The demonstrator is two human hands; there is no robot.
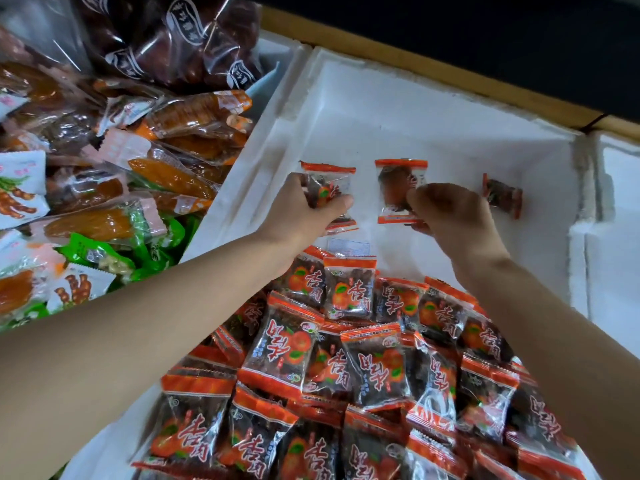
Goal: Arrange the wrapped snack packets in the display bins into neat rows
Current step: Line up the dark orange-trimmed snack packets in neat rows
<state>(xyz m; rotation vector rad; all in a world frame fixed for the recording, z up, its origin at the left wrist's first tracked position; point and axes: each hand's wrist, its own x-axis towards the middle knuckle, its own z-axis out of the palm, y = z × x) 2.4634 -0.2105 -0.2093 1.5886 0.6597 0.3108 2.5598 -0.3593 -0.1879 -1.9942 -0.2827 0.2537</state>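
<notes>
while left fingers [329, 206] grip one packet [330, 181], right fingers [426, 197] pinch another packet [394, 180] | foam bin [415, 98]: packet heap [370, 362]

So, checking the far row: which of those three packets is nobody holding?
The rightmost packet, lying skewed on the bin floor. The left hand grips the left packet; the right hand pinches the middle packet.

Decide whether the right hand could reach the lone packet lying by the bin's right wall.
Probably yes: the lone packet lies just beside the right hand, with only bare bin floor between. But that hand pinches a second packet, so it would likely need to release that first.
</notes>
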